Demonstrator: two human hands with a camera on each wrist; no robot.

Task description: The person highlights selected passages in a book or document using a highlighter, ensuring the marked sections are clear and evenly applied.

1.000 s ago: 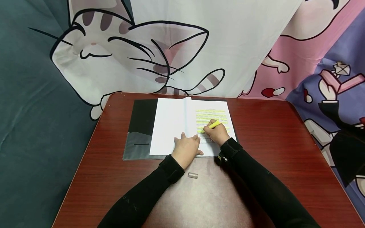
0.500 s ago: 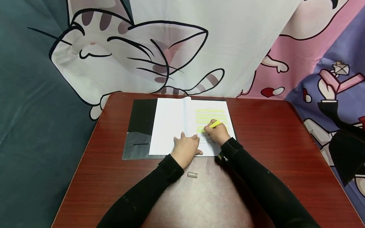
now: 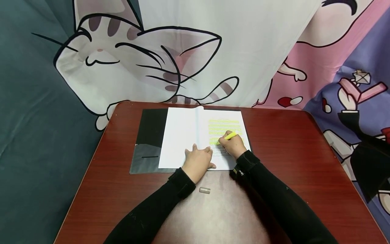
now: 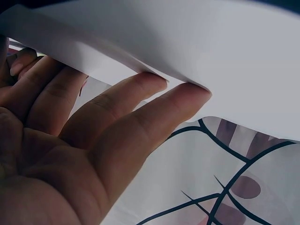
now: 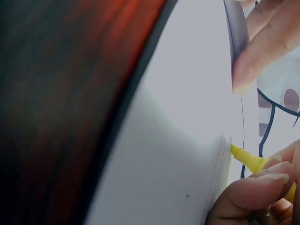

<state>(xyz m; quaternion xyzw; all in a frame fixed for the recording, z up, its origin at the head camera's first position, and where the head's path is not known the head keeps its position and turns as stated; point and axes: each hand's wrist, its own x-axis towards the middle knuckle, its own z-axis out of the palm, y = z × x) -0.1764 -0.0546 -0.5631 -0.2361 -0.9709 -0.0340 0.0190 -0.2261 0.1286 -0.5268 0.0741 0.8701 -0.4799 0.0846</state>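
Observation:
A yellow highlighter is pinched between the thumb and fingers of my right hand. Its tip meets the printed right-hand page, where many lines carry yellow marking above several unmarked ones; the right wrist view shows the highlighter tip at the print. My left hand lies spread over the lower middle of the open document, fingertips on the paper. In the left wrist view the fingers of that hand press against the white page. The left-hand page is blank.
Under the paper lies a dark folder with a grey pocket on its left side. A small grey cylindrical piece rests on the reddish-brown table near the left wrist. Behind the table hangs a cat-print curtain.
The highlighter tip has shifted slightly to the right along a line, with my right hand. The left hand keeps its place on the paper. The head view has tilted a little upward.

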